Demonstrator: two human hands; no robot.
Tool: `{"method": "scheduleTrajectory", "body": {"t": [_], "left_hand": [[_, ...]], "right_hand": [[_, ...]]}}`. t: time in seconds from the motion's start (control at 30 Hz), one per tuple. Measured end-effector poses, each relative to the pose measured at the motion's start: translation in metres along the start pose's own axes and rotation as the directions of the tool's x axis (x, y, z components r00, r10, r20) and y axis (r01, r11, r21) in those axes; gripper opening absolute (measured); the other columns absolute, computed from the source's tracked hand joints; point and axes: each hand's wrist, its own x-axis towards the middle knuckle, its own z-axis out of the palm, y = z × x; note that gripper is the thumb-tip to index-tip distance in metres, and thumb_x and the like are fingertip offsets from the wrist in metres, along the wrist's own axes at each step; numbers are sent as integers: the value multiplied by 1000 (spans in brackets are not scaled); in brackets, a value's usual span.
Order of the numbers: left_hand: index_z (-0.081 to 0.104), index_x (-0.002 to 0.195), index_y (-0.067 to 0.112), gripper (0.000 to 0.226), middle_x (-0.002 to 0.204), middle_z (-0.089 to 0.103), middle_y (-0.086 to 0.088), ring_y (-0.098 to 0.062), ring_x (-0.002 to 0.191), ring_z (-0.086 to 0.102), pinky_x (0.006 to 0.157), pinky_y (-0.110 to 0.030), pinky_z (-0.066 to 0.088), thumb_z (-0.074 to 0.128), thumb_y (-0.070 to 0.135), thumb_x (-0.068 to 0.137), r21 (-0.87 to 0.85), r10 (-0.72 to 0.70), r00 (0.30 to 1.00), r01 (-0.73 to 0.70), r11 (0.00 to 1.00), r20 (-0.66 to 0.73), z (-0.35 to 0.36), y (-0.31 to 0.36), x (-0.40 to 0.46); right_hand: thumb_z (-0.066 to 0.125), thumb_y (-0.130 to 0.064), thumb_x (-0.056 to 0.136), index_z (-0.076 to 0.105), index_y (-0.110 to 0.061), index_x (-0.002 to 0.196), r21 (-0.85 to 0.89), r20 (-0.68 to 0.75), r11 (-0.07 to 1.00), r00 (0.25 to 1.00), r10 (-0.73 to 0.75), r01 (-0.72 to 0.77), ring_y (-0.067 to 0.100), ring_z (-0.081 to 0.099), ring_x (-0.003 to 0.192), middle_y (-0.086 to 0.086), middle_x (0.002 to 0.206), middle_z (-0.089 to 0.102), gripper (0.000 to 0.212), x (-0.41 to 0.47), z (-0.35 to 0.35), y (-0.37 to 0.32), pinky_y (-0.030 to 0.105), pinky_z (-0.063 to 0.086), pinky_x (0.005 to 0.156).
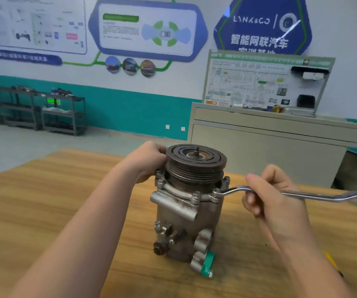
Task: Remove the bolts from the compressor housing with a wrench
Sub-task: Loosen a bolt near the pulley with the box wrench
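Shelves: dark metal racks (63, 112) stand against the teal wall, far off to your left
Left hand: your left hand (149, 162) grasps the compressor at its upper left, fingers curled against the rim of the pulley
Table: the wooden table (44, 211) carries the compressor near its middle
Compressor: the compressor (184, 211) stands upright in front of you, dark grooved pulley (196, 162) on top
Bolts: several bolts (196, 195) sit in the flange just below the pulley
Wrench: the ring end of the wrench (323, 195) sits on the bolt at the right front of the flange; the handle runs out to your right
Right hand: your right hand (274, 196) grasps the wrench handle near the ring end, fingers wrapped round it
Cabinet: a grey cabinet (259, 136) with a display board stands behind the table
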Motion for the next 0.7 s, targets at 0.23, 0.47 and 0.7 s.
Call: {"method": "scheduleTrajectory", "body": {"t": [0.23, 0.47, 0.7], "left_hand": [[66, 80, 5, 17, 66, 71, -4, -14, 61, 68, 58, -26, 56, 54, 2, 92, -74, -51, 994, 59, 996, 98, 4, 0, 6], [60, 81, 6, 20, 62, 67, 3, -7, 55, 61, 54, -19, 49, 48, 1, 95, -72, -29, 928, 60, 996, 371, 12, 12, 16], [62, 80, 13, 23, 70, 66, 6, -2, 60, 61, 64, -18, 50, 51, -1, 93, 100, 92, 942, -131, 986, 324, 5, 7, 19]], "right_hand": [[51, 12, 89, 43, -23, 48, -7, -98, 988, 983, -152, 152, 10, 38, 34, -6, 38, 40, 54, -11, 22, 8, 14, 26, 38], [69, -10, 84, 46, -23, 53, -116, -62, 979, 982, -177, 169, 14, 44, 32, 10, 45, 54, 42, -24, 38, 7, 14, 36, 37], [66, -28, 71, 41, -17, 51, -51, -141, 986, 976, -164, 159, 13, 40, 31, 10, 42, 50, 33, -25, 36, 1, 12, 31, 36]]}}
